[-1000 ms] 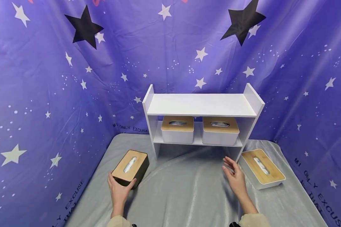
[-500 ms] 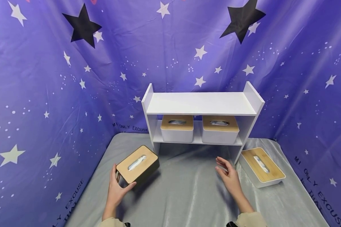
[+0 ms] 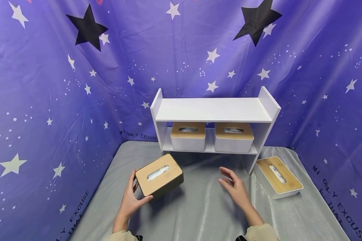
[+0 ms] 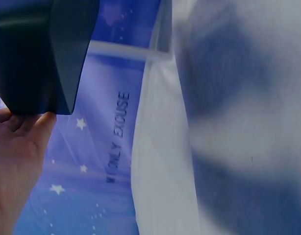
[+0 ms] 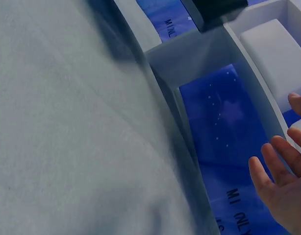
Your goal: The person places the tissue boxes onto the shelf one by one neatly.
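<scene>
My left hand (image 3: 132, 200) grips one end of a black tissue box (image 3: 159, 174) with a light wood lid and an oval slot showing tissue. The box is raised off the grey cloth and turned slantwise. In the left wrist view the dark side of that tissue box (image 4: 37, 58) fills the upper corner, fingers of the left hand (image 4: 15, 156) at its end. My right hand (image 3: 236, 190) hovers over the cloth with loosely bent fingers, holding nothing. The right wrist view has the right hand (image 5: 288, 181) with spread fingers, and the black box's corner (image 5: 216, 12) at the top.
A white two-tier shelf (image 3: 214, 109) stands at the back. On its lower board sit a white tissue box (image 3: 188, 142) and another white tissue box (image 3: 233, 143), both wood-lidded. A third white tissue box (image 3: 279, 177) lies on the grey cloth (image 3: 199, 214) at the right.
My left hand has lifted the black tissue box, carried it rightward and turned it clockwise. My right hand has drifted left, away from the white box on the cloth.
</scene>
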The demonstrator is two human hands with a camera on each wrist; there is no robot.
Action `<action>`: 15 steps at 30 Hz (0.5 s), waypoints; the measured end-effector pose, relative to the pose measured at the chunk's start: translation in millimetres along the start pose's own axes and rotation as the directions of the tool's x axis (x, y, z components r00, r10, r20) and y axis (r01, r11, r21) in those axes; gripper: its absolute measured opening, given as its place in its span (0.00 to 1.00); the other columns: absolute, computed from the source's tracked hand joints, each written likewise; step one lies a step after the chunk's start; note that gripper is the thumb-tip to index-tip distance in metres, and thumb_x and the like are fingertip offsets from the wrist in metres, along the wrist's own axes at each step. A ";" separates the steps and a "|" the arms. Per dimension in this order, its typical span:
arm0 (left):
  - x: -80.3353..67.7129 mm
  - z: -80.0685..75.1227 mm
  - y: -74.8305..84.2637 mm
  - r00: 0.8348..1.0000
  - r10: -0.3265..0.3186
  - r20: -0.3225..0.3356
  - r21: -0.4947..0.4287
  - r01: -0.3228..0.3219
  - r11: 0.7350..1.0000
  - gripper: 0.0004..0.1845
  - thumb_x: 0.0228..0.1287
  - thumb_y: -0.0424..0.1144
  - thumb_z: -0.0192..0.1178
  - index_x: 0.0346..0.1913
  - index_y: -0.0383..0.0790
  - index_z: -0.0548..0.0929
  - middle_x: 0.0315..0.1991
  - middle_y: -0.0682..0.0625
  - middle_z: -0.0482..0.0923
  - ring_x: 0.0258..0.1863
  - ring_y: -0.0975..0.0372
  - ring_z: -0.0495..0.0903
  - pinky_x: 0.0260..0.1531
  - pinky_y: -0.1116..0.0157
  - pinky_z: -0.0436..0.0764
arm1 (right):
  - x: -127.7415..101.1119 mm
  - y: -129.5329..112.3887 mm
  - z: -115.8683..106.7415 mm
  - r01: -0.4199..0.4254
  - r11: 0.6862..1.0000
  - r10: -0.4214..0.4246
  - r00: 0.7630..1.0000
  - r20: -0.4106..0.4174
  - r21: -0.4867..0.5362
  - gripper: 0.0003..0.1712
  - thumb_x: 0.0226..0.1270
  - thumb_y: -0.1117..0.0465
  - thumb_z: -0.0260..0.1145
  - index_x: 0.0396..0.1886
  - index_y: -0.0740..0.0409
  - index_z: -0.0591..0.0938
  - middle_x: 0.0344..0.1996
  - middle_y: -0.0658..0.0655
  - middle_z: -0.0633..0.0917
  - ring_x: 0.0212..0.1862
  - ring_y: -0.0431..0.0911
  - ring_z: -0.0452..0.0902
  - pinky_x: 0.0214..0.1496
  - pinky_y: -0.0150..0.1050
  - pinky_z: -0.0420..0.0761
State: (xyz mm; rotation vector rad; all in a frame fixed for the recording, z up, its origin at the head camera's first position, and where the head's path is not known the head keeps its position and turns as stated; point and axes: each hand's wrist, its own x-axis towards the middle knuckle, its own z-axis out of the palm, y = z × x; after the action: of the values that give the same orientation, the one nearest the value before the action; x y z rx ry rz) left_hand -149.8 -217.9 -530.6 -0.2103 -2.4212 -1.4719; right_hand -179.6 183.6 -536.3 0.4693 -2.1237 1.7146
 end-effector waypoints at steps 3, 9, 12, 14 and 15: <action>0.7 6.5 7.0 0.999 0.020 0.026 -0.009 -0.019 1.000 0.68 0.40 0.36 0.81 0.81 0.44 0.44 0.78 0.36 0.52 0.75 0.47 0.55 0.71 0.66 0.70 | 0.2 -4.2 3.7 0.018 1.000 -0.018 0.999 0.029 0.001 0.27 0.63 0.74 0.68 0.62 0.71 0.76 0.57 0.75 0.79 0.59 0.27 0.76 0.56 0.24 0.82; 2.8 20.5 16.9 0.995 0.068 0.070 -0.042 -0.065 0.997 0.67 0.39 0.37 0.81 0.81 0.44 0.47 0.79 0.38 0.52 0.75 0.68 0.54 0.71 0.53 0.69 | 0.1 -9.7 9.9 0.048 0.999 -0.048 0.995 0.087 0.004 0.29 0.61 0.74 0.70 0.63 0.69 0.76 0.58 0.75 0.79 0.62 0.31 0.76 0.57 0.34 0.85; 4.9 28.0 19.3 0.990 0.111 0.088 -0.064 -0.105 0.992 0.67 0.38 0.37 0.81 0.80 0.40 0.48 0.78 0.37 0.53 0.74 0.76 0.52 0.71 0.67 0.67 | 0.3 -11.0 11.7 0.053 0.999 -0.053 0.992 0.112 0.003 0.30 0.61 0.73 0.70 0.64 0.69 0.75 0.58 0.75 0.78 0.62 0.32 0.76 0.58 0.36 0.85; 6.2 33.1 20.8 0.986 0.136 0.101 -0.077 -0.129 0.989 0.67 0.37 0.36 0.81 0.80 0.37 0.48 0.77 0.35 0.54 0.74 0.77 0.52 0.70 0.71 0.66 | 0.7 -11.6 12.4 0.052 0.999 -0.053 0.990 0.129 0.015 0.31 0.61 0.73 0.70 0.65 0.69 0.75 0.59 0.76 0.78 0.62 0.34 0.77 0.59 0.37 0.85; 6.8 35.7 21.6 0.983 0.147 0.106 -0.083 -0.138 0.987 0.67 0.37 0.36 0.82 0.80 0.37 0.48 0.77 0.35 0.54 0.74 0.77 0.52 0.70 0.71 0.67 | 0.8 -12.1 12.6 0.054 0.998 -0.056 0.989 0.138 0.019 0.31 0.61 0.73 0.70 0.65 0.68 0.75 0.59 0.76 0.78 0.63 0.36 0.77 0.59 0.37 0.85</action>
State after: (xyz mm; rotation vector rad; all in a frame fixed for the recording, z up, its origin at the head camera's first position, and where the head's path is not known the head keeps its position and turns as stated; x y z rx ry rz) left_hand -156.5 -176.5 -525.6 -0.4848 -2.3823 -1.5250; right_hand -175.5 168.7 -527.9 0.6633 -2.1723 1.7146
